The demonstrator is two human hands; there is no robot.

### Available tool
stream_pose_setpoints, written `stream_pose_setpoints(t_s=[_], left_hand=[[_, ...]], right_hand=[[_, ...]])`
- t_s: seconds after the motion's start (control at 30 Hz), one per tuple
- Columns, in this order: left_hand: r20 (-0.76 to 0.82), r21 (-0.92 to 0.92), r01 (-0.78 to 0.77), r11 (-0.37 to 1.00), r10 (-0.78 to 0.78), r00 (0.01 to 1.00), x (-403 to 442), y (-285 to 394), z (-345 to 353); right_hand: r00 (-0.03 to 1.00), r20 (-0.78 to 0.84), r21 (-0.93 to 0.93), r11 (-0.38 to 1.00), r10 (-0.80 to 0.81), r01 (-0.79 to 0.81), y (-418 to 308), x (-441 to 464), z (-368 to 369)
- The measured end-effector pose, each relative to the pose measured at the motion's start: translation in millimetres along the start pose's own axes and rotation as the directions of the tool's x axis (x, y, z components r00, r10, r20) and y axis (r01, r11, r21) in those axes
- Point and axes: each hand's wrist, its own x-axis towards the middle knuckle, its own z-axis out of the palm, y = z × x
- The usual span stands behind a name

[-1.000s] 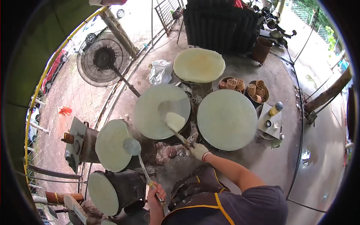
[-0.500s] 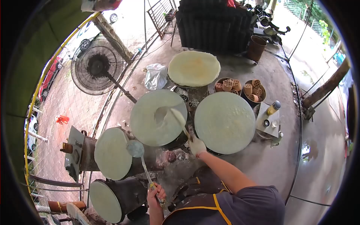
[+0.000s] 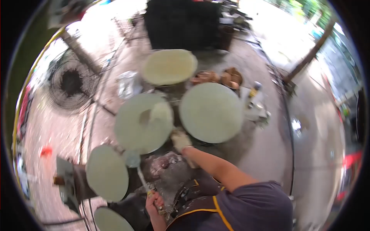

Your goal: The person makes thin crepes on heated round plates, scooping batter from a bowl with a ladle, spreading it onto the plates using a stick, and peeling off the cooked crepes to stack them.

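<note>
My left hand (image 3: 154,202) is closed around the handle of a long ladle (image 3: 133,159), whose round bowl overlaps the lower edge of the middle griddle. A pale glove covers my right hand (image 3: 180,141), closed on a pale, flat-bladed spatula (image 3: 160,113). Motion blurs this tool, and its blade lies over the middle round griddle (image 3: 129,129). Pale, thin batter coats that griddle, with a darker bare patch beside the blade. Just right of my gloved hand is another coated round griddle (image 3: 211,113).
More pale-topped griddles stand at the left (image 3: 107,173), lower left (image 3: 111,220) and back (image 3: 169,67). Cans of clay-coloured briquettes (image 3: 231,78) and a small table with bottles (image 3: 255,103) are at right. A fan (image 3: 72,84) stands far left.
The whole view has shifted and blurred, with the scene sliding left. My gloved right hand has moved slightly back towards me with the spatula. The ladle remains in my left hand.
</note>
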Motion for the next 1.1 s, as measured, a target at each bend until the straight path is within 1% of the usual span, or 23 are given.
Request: stream_pose_setpoints(t_s=[0.03, 0.07, 0.13, 0.23, 0.27, 0.3, 0.33, 0.37, 0.4, 0.43, 0.47, 0.53, 0.57, 0.63, 0.73, 0.77, 0.83, 0.87, 0.93, 0.97, 1.0, 1.07, 1.1], left_hand=[[0.033, 0.021, -0.001, 1.0, 0.0, 0.999, 0.0, 2.2, 4.8], [0.05, 0.043, 0.022, 0.999, -0.024, 0.998, 3.7, 4.5, 1.8], [-0.029, 0.051, 0.0, 0.999, 0.001, 1.0, 5.4, -4.4, 14.4], [-0.288, 0.246, 0.02, 0.969, 0.053, 0.956, -6.3, -19.0, 108.3], [-0.221, 0.186, 0.025, 0.982, 0.017, 0.975, 1.3, -19.2, 89.3], [-0.153, 0.123, 0.024, 0.992, -0.005, 0.988, 12.5, -18.6, 50.5], [-0.088, 0.054, 0.012, 0.998, -0.007, 0.996, 17.1, -22.2, 42.6], [-0.055, 0.058, 0.034, 0.998, -0.031, 0.998, 19.0, -25.7, 32.4], [-0.028, 0.062, 0.044, 0.997, -0.043, 0.999, 19.4, -28.7, 39.7], [0.002, 0.063, 0.06, 0.996, -0.061, 0.998, 21.7, -32.0, 38.3], [0.017, 0.073, 0.056, 0.996, -0.058, 0.998, 22.9, -36.3, 42.6], [-0.075, 0.06, 0.063, 0.996, -0.058, 0.996, 24.5, -43.5, 46.1], [-0.099, 0.044, 0.073, 0.996, -0.068, 0.993, 25.4, -46.2, 44.4], [-0.133, 0.024, 0.119, 0.993, -0.115, 0.984, 28.3, -47.3, 42.9], [-0.206, 0.022, 0.119, 0.993, -0.112, 0.972, 30.5, -46.5, 50.2], [-0.218, 0.078, 0.104, 0.992, -0.085, 0.972, 35.5, -44.9, 48.6], [-0.243, 0.187, 0.08, 0.979, -0.033, 0.97, 46.3, -40.8, 41.1], [-0.283, 0.281, 0.07, 0.957, 0.013, 0.959, 51.3, -37.3, 46.5], [-0.344, 0.461, 0.07, 0.885, 0.106, 0.933, 68.6, -27.4, 66.0], [-0.338, 0.515, 0.057, 0.855, 0.141, 0.93, 77.1, -24.7, 71.2], [-0.332, 0.567, 0.046, 0.823, 0.177, 0.927, 86.9, -22.4, 73.2], [-0.323, 0.677, 0.029, 0.736, 0.261, 0.91, 107.5, -21.4, 77.6], [-0.322, 0.734, 0.031, 0.679, 0.308, 0.895, 117.5, -24.8, 80.1]], right_hand=[[0.992, -0.084, 0.139, 0.985, -0.095, 0.106, -14.8, 5.5, -22.3], [0.942, 0.201, 0.555, 0.762, 0.268, -0.336, -28.0, 13.1, -41.3], [0.913, 0.363, 0.592, 0.711, 0.185, -0.38, -22.6, 22.5, -90.3], [0.829, 0.301, 0.552, 0.622, 0.472, -0.555, -8.8, 9.2, -76.6], [0.874, 0.242, 0.546, 0.686, 0.421, -0.481, -12.0, 4.5, -67.0], [0.889, 0.309, 0.558, 0.692, 0.339, -0.458, -12.2, 10.6, -71.7], [0.895, 0.379, 0.573, 0.699, 0.236, -0.427, -18.3, 18.9, -83.5], [0.887, 0.425, 0.495, 0.774, 0.181, -0.395, -19.0, 34.2, -98.6], [0.873, 0.474, 0.42, 0.841, 0.117, -0.34, -18.3, 49.5, -114.0], [0.929, 0.361, 0.487, 0.834, 0.078, -0.259, -3.9, 60.9, -91.1], [0.969, 0.243, 0.548, 0.818, 0.044, -0.175, 8.8, 67.9, -65.0], [0.916, 0.252, 0.696, 0.6, 0.311, -0.395, 12.2, 60.2, -63.3], [0.909, 0.343, 0.668, 0.619, 0.236, -0.413, 11.9, 54.4, -56.3], [0.857, 0.503, 0.607, 0.66, 0.113, -0.443, 12.7, 40.1, -41.1], [0.783, 0.621, 0.575, 0.662, 0.031, -0.482, -2.2, 71.5, -101.9], [0.933, 0.357, 0.84, 0.449, -0.038, -0.303, 36.6, 90.0, 9.6], [0.914, 0.405, 0.806, 0.482, -0.024, -0.344, 51.5, 101.6, 50.1], [0.904, 0.428, 0.787, 0.496, -0.013, -0.366, 54.1, 103.0, 55.1], [0.856, 0.499, 0.593, 0.774, -0.136, -0.222, 19.0, 68.7, -75.1], [0.793, 0.597, 0.596, 0.729, -0.123, -0.336, 19.7, 53.9, -104.1], [0.716, 0.688, 0.582, 0.68, -0.117, -0.447, 24.4, 39.5, -115.4], [0.773, 0.634, 0.703, 0.391, 0.035, -0.594, 49.0, 1.9, -73.0], [0.803, 0.569, 0.759, 0.264, 0.175, -0.595, 51.2, -17.2, -41.7]])
